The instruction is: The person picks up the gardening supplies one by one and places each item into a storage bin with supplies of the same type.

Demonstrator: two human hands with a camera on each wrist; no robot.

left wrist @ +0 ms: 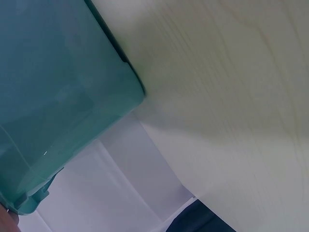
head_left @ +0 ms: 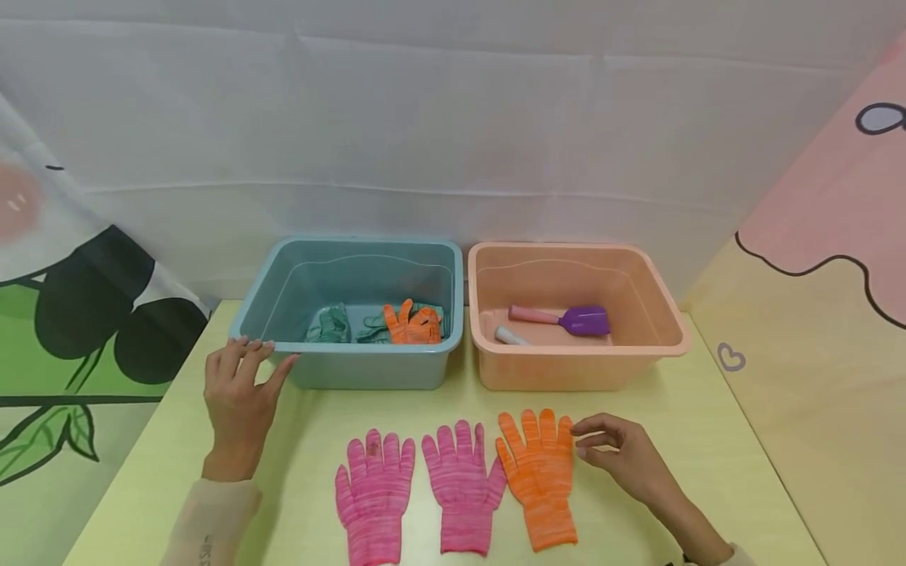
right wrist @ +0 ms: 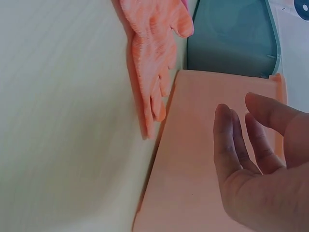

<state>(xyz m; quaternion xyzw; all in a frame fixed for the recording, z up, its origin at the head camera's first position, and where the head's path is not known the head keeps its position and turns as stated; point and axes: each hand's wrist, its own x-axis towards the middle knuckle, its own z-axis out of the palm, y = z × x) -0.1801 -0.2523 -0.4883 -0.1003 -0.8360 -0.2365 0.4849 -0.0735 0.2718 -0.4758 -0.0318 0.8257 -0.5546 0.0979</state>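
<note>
My left hand [head_left: 244, 393] rests its fingers on the front left rim of the blue bin [head_left: 368, 369]; its thumb lies by the front wall. Only a bit of a finger [left wrist: 7, 220] appears in the left wrist view. Green gloves [head_left: 329, 325] and an orange glove [head_left: 414, 324] lie inside that bin. My right hand [head_left: 623, 456] hovers with loosely bent, empty fingers beside a flat orange glove [head_left: 545, 487]. To its left, two pink gloves lie flat: the middle one [head_left: 463, 487] touches the orange one, and another pink glove [head_left: 375, 495] is farther left.
A peach bin [head_left: 552, 371] stands right of the blue one. It contains a purple scoop [head_left: 586, 321] with a pink handle and a whitish handle-like piece [head_left: 510, 336]. Behind the pale yellow table [head_left: 679, 424] hangs a white cloth [head_left: 453, 118]; printed panels flank it.
</note>
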